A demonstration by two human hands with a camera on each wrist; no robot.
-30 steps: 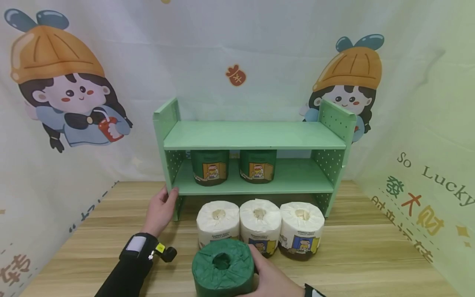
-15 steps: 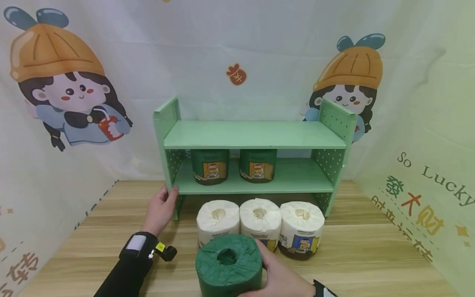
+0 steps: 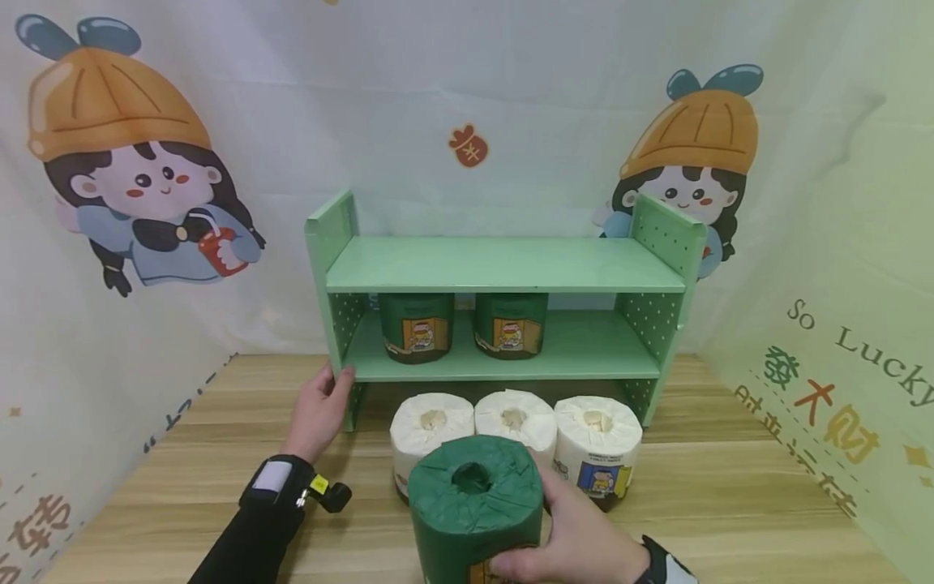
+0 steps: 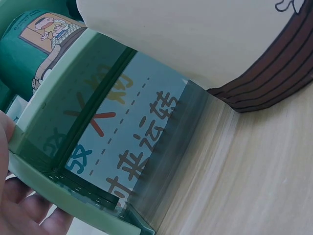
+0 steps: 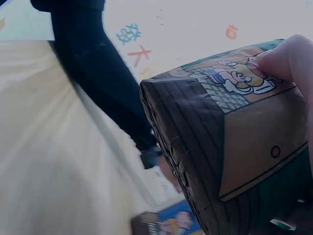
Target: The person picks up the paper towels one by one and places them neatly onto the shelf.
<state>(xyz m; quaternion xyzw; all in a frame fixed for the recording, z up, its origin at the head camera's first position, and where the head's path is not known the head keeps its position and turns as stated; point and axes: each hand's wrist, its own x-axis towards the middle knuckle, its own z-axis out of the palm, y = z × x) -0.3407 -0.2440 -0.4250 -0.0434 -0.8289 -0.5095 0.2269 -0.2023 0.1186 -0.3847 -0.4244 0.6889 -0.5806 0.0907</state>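
My right hand point(image 3: 584, 531) grips a green-wrapped toilet paper roll point(image 3: 477, 495), thumb on its printed front and fingers along its far right side. The roll is upright, above the table and in front of several others; the right wrist view shows its brown lower band point(image 5: 181, 127). My left hand point(image 3: 319, 414) holds the left side panel of a light green shelf rack point(image 3: 503, 264). In the left wrist view, fingers point(image 4: 36, 208) curl behind that panel. Two more green rolls point(image 3: 416, 328) point(image 3: 509, 326) stand on the middle shelf.
Three white-wrapped rolls stand in a row before the rack: left point(image 3: 430, 422), middle point(image 3: 515, 414) and right point(image 3: 598, 442). The held roll partly hides the left and middle ones. A printed cloth point(image 3: 409, 97) hangs behind the wooden table point(image 3: 730, 503).
My right hand has raised the green roll and carried it slightly right and towards the rack. My left hand stays on the side panel.
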